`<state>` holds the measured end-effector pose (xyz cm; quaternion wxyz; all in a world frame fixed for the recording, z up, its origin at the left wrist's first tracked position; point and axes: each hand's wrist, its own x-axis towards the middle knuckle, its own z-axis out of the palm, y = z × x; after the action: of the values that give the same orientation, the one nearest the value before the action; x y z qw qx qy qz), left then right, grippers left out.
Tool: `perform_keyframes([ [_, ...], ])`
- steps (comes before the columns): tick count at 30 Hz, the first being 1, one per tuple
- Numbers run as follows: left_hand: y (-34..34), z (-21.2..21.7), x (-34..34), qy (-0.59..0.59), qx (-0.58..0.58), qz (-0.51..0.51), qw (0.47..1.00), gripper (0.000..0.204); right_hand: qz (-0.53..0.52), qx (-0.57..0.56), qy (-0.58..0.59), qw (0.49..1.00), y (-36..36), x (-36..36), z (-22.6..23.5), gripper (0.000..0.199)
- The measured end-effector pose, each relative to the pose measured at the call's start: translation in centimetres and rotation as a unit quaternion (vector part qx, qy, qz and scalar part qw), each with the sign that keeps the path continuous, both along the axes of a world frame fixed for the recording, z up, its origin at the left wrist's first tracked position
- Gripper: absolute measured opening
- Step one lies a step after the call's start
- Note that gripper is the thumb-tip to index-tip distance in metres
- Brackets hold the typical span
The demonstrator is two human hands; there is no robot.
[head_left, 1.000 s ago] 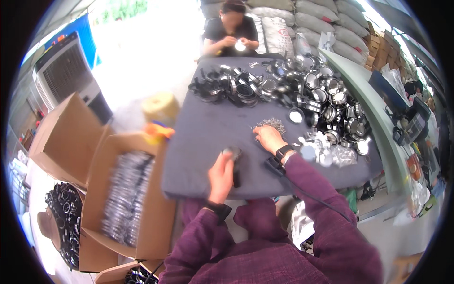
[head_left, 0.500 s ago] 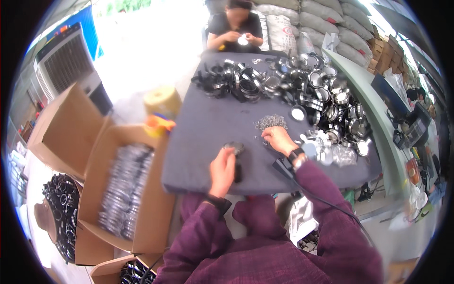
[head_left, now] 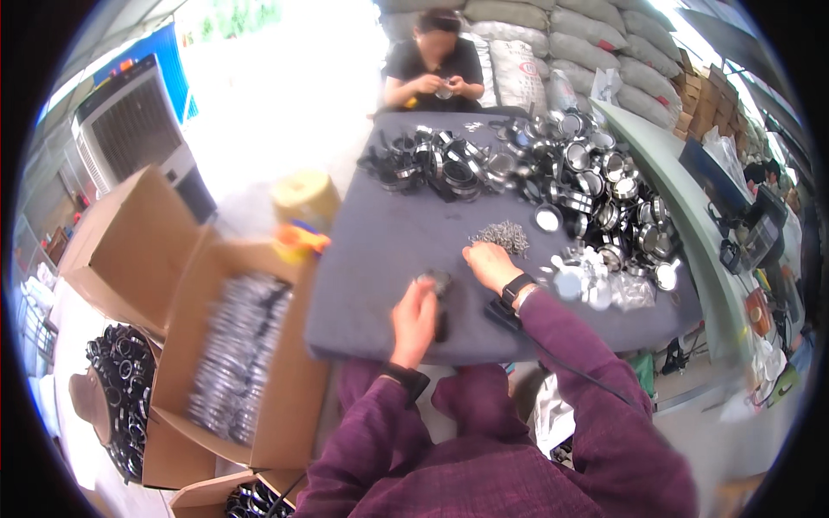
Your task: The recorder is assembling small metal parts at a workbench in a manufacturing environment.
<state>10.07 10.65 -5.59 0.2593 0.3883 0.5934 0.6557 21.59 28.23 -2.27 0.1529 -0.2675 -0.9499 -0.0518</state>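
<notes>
My left hand (head_left: 414,321) is closed on a round dark metal-rimmed piece (head_left: 440,280) close above the table's near part. A black strip on it runs toward me; the fingers and blur hide the rest. To the right, my right hand (head_left: 492,264) has its fingers pinched together, just on the near left side of a heap of small metal parts (head_left: 505,236), perhaps screws. Whatever the pinch holds is too small to see. A dark tool or device (head_left: 501,314) with a cable lies under my right wrist.
Many round metal-rimmed black pieces (head_left: 458,173) cover the far and right parts of the grey table (head_left: 363,259). White discs and a clear bag (head_left: 632,291) lie at right. Open cardboard box (head_left: 289,380) stands left, holding wrapped pieces. A co-worker (head_left: 436,69) sits across, handling a piece.
My right hand has drawn from the heap of small parts leftward, nearer to my left hand. My left hand keeps its hold on the round piece. The view has shifted slightly.
</notes>
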Motion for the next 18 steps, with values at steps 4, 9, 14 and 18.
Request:
perform_keyframes([
  [4,-0.3,-0.1,0.1,-0.016,0.0,-0.005,1.0,0.023,-0.015,-0.042,0.033,0.998,-0.5,0.5,0.7,0.01],
  [9,-0.2,-0.2,0.2,-0.019,0.007,-0.009,1.0,0.023,0.026,-0.227,0.213,0.95,-1.8,1.9,1.9,0.01],
  [14,0.4,-1.0,0.1,0.005,0.063,0.002,0.998,0.018,0.014,-0.292,0.269,0.918,-4.9,2.7,2.8,0.006],
  [18,1.1,-1.4,-0.5,0.055,0.077,0.01,0.995,0.019,-0.01,-0.361,0.298,0.884,-6.9,2.8,3.5,0.006],
])
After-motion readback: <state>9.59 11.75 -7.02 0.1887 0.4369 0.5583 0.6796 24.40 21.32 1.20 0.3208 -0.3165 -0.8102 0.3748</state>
